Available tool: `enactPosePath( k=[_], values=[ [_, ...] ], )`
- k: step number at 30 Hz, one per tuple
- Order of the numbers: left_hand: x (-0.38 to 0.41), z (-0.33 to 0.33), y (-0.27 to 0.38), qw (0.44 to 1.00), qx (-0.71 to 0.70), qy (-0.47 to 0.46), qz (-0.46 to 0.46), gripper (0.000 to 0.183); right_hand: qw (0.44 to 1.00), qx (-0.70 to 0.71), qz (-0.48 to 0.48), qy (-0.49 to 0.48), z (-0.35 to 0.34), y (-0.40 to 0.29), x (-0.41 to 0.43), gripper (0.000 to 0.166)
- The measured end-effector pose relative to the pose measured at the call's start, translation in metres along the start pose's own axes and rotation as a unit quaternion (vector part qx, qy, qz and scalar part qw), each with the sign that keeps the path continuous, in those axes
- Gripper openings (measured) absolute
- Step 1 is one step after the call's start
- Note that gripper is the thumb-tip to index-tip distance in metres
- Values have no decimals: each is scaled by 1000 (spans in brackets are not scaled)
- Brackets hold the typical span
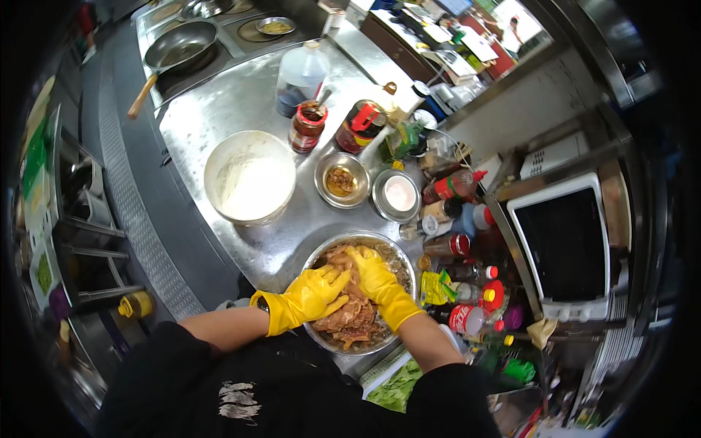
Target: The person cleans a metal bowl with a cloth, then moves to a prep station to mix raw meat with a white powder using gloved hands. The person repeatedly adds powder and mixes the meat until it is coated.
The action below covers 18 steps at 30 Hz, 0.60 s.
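A round steel bowl (412,265) before me holds large pieces of raw meat (350,315) coated in brown marinade. Both hands wear yellow rubber gloves and are inside the bowl. At the bowl's left side, my left hand (317,293) cups the meat with the thumb apart from the fingers. From the right, my right hand (375,274) grips the upper part of the pile, fingers curled over it and their tips partly hidden. Just beyond stand a small steel bowl (322,189) with brown sauce and a large white tub (211,183) of white powder.
On the steel counter (246,249) stand an open sauce jar (305,131), a red-capped bottle (358,128) and a plastic jug (296,76). Several bottles crowd the right side by a microwave oven (564,241). A wok (183,46) rests on the stove. Leafy greens (397,386) lie near my right elbow.
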<state>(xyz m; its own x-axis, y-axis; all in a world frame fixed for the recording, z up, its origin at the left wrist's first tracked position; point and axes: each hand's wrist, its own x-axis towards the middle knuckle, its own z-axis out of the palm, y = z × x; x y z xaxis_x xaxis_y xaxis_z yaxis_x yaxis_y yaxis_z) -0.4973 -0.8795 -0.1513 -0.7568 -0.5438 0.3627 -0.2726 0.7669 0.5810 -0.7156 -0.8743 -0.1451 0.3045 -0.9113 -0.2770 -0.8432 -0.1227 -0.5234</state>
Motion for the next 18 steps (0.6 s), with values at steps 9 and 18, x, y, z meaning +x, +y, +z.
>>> enactPosePath(
  k=[9, 18],
  values=[
    [2, -6, 4, 1000, 0, -6, -23, 82, 801, 538, 256, 65, 33, 42, 12, 45],
    [3, -13, 12, 999, 13, -21, -35, 75, 946, 187, 262, 41, -47, -19, -63, 40]
  ],
)
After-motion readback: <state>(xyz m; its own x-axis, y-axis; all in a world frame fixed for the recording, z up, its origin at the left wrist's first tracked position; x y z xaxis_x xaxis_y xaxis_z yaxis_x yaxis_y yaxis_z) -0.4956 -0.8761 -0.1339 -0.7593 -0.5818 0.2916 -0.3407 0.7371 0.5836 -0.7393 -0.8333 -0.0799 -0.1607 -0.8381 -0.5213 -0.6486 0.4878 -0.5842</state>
